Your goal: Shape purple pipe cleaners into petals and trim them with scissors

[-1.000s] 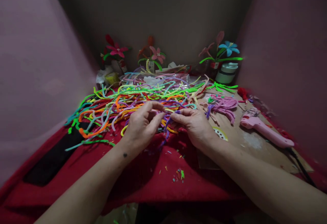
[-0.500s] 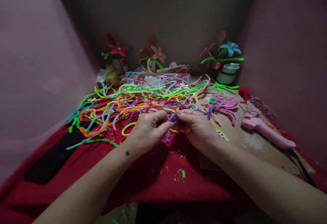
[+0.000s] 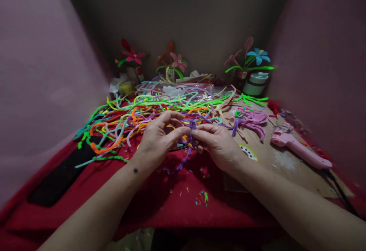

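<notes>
A purple pipe cleaner (image 3: 192,126), bent into a small upright loop, is between my two hands above the front of the pile. My right hand (image 3: 219,140) pinches its side with thumb and forefinger. My left hand (image 3: 158,136) holds it from the other side, the thumb tip against the loop and the forefinger raised and curled; the other fingertips are partly hidden. Below the hands dangles a thin purple strand (image 3: 184,161). Behind them spreads a loose pile of coloured pipe cleaners (image 3: 160,104).
A pink hot-glue gun (image 3: 301,148) lies on cardboard (image 3: 280,174) at right, near a bundle of pink pipe cleaners (image 3: 254,119). A black flat object (image 3: 60,178) is at left. Scraps dot the red cloth (image 3: 160,205). Pipe-cleaner flowers (image 3: 259,56) and a lidded jar (image 3: 255,83) stand behind.
The purple pipe cleaner has turned upright and shows more clearly between the hands. My left forefinger has lifted away from the thumb, and the left hand has shifted slightly left.
</notes>
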The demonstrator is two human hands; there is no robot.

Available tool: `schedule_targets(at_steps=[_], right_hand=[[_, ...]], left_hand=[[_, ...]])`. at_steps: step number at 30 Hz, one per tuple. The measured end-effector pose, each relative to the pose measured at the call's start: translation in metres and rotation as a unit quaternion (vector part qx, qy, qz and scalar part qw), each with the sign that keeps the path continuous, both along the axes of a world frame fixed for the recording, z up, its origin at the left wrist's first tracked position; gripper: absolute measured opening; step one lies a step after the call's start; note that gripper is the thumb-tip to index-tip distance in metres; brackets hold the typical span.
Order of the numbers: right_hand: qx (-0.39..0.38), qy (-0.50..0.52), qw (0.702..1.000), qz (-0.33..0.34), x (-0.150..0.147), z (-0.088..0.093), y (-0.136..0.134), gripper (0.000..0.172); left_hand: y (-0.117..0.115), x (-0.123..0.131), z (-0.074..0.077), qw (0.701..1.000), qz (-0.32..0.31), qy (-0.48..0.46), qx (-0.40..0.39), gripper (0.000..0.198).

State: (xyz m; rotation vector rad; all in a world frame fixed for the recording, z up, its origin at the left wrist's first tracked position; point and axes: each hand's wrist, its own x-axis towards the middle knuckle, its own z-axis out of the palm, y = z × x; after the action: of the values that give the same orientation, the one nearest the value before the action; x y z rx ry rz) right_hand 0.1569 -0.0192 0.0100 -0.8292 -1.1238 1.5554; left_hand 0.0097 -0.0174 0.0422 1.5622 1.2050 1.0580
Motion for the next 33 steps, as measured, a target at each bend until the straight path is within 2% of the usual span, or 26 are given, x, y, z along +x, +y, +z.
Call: schedule_targets(at_steps=[5,9,13,18,26,28,31,33], right_hand=[[0.033,-0.067,0.996,0.046,-0.001,-0.001,-0.003,0.023],[0.011,-0.076,0.995,0.06,-0.002,-0.002,-0.006,0.019],[-0.015,-0.068,0.995,0.074,-0.003,0.002,-0.009,0.018],[-0.038,-0.076,0.994,0.07,-0.005,0.004,-0.011,0.018],[-0.026,-0.102,0.991,0.08,-0.005,0.001,-0.008,0.02],[-0.024,-0.095,0.993,0.072,-0.005,0.001,-0.009,0.02],[-0.012,-0.09,0.994,0.064,-0.004,0.001,-0.01,0.022],[-0.01,-0.089,0.994,0.064,-0.004,0.001,-0.01,0.023]], left_hand=[[0.001,-0.004,0.005,0.995,-0.071,-0.033,-0.06,0.017],[0.0,-0.005,0.005,0.995,-0.08,0.022,-0.06,0.012],[0.002,-0.007,0.005,0.988,-0.093,0.126,0.018,0.018],[0.004,-0.009,0.001,0.944,-0.081,0.275,0.166,0.022],[0.002,-0.006,-0.007,0.925,-0.025,0.3,0.231,0.019],[0.001,-0.005,-0.005,0.945,-0.03,0.256,0.203,0.018],[0.001,-0.005,0.0,0.986,-0.068,0.143,0.055,0.015],[0.001,-0.004,0.002,0.992,-0.077,0.102,-0.009,0.015]])
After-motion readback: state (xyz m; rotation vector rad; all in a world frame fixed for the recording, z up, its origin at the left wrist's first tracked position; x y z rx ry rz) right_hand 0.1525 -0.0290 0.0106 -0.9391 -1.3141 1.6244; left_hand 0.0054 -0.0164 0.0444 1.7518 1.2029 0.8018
